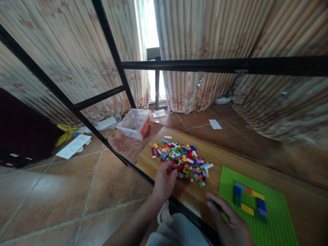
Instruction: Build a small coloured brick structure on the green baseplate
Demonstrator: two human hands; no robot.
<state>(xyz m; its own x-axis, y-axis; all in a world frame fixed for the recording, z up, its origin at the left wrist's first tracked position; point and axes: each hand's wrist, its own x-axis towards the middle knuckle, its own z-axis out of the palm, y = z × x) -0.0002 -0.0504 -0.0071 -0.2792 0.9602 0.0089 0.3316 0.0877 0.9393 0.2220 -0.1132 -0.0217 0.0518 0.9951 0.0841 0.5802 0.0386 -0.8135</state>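
Observation:
A heap of small mixed-colour toy bricks lies on the wooden tabletop. My left hand is at the heap's near edge, fingers curved and thumb apart, touching or just above the bricks. My right hand is beside the left edge of a green baseplate. Its thumb and forefinger pinch a dark green brick, partly covered by the fingers. On the baseplate stands a rectangular ring of blue, yellow, orange, grey and green bricks, with bare studs inside.
A clear plastic box with an orange label and a few pieces inside stands beyond the table's far left end. Black metal bars cross in front of the curtains. White papers and a yellow object lie on the tiled floor.

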